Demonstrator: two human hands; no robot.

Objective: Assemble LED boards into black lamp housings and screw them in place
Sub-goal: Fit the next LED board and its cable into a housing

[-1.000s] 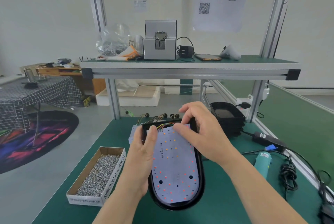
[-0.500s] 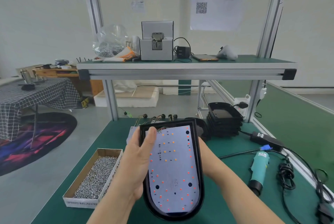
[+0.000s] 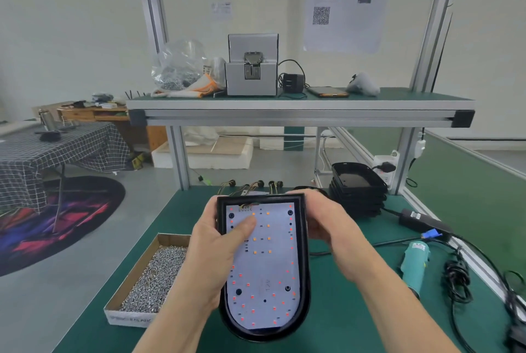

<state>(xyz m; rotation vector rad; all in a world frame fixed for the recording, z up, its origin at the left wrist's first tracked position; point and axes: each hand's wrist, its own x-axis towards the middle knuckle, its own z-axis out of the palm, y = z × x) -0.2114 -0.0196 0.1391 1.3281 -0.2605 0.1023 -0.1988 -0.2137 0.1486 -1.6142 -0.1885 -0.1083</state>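
Note:
I hold a black lamp housing [image 3: 303, 267] tilted up above the green bench, its flat end away from me. A white LED board [image 3: 270, 261] dotted with red and orange LEDs sits inside it, wires at its far edge. My left hand [image 3: 210, 256] grips the housing's left side, thumb pressed on the board. My right hand [image 3: 327, 224] holds the right side and the back, its fingers partly hidden behind the housing.
A cardboard box of several small screws [image 3: 150, 276] lies at the left. A stack of empty black housings [image 3: 357, 184] stands at the back right. A teal electric screwdriver [image 3: 414, 264] and cables lie at the right. Wired parts [image 3: 250, 184] lie behind the housing.
My right hand left the top of the board and went under and around the housing's right side. The housing was lifted and tilted towards me; my left thumb slid onto the board.

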